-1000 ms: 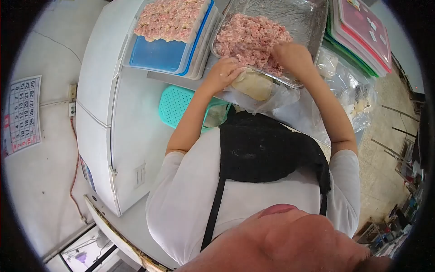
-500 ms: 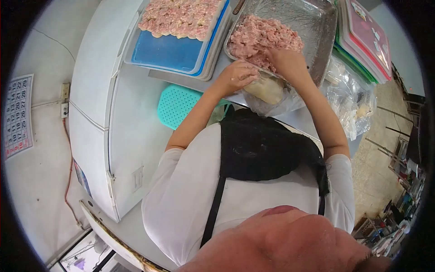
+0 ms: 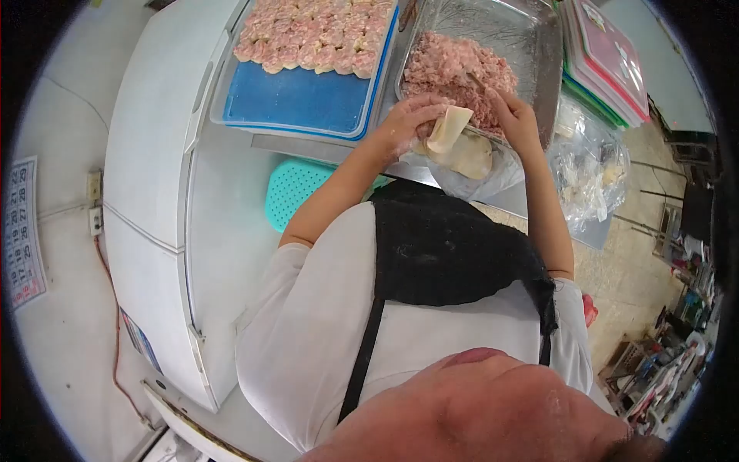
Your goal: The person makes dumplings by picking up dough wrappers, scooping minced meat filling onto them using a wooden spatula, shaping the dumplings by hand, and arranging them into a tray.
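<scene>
one pale wrapper [image 3: 449, 129] is curling from the clamped fingers of the left hand [image 3: 405, 125], upper middle. just right, the right hand [image 3: 517, 122] is pinching a thin tool [image 3: 475, 79] over minced meat [image 3: 439, 65]; more wrappers [image 3: 471, 160] are lying below.

This looks like a kitchen, a place where a lot of food gets made. There is a big metal pan [image 3: 539, 69] with a pile of chopped pink meat [image 3: 454, 69] in it. Next to it is a plastic tub [image 3: 296, 100] with rows of little meat-topped bites [image 3: 315, 35]. Both are on a shiny metal table [image 3: 296, 148]. The person wears a black apron [image 3: 454, 250]. There is a tall white fridge [image 3: 165, 131] and a wall calendar [image 3: 21, 239]. I can't tell if it is in a home or a shop.
</scene>
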A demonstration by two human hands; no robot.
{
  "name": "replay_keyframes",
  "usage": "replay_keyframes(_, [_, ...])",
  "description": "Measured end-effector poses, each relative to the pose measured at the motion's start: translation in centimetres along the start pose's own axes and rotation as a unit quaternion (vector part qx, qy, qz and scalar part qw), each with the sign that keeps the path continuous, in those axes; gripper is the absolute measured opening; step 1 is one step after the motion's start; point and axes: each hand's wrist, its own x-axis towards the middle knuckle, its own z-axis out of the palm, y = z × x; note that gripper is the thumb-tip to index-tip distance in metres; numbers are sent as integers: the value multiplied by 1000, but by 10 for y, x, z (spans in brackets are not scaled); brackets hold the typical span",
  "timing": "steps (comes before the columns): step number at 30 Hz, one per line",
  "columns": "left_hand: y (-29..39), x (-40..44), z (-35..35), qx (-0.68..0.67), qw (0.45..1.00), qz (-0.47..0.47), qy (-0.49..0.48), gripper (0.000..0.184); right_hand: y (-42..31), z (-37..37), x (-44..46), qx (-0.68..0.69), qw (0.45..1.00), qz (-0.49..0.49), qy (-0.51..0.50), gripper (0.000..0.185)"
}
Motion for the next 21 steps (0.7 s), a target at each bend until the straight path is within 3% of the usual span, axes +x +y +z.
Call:
replay_keyframes(2, [1, 13, 2, 289, 949, 123, -30, 20, 13, 2, -2, 58, 997, 25, 33, 34])
replay_keyframes(5, [23, 7, 12, 413, 881, 219, -74, 18, 6, -7, -7, 88, 993, 58, 49, 33])
replay_keyframes(8, [34, 13, 9, 330, 917, 219, -37, 18, 9, -16, -10, 121, 990, 41, 54, 33])
replay_keyframes(10, [36, 16, 8, 54, 994, 86, -33, 19, 6, -20, -12, 143, 988, 24, 60, 32])
replay_keyframes(11, [38, 18, 8, -87, 996, 15, -29, 19, 4, -22, -12, 150, 986, 23, 63, 31])
replay_keyframes(12, [40, 19, 8, -142, 987, 1, -69, 19, 1, -24, -13, 157, 985, 22, 66, 30])
replay_keyframes(13, [35, 23, 10, 56, 995, 53, -60, 18, 6, -26, -13, 160, 985, 22, 62, 31])
replay_keyframes(14, [26, 29, 12, 251, 961, 104, -49, 18, 13, -28, -11, 164, 985, 22, 57, 32])
replay_keyframes(15, [27, 28, 18, 436, 887, 149, -35, 17, 14, -29, -10, 168, 984, 22, 51, 33])
replay_keyframes(16, [29, 23, 21, 453, 873, 172, -55, 17, 15, -32, -11, 160, 986, 30, 41, 33])
replay_keyframes(19, [43, 21, 26, 305, 919, 250, -4, 17, 13, -40, -15, 156, 986, 45, 30, 33])
replay_keyframes(21, [50, 22, 19, 70, 988, 136, -13, 22, 7, -42, -15, 175, 983, 31, 39, 34])
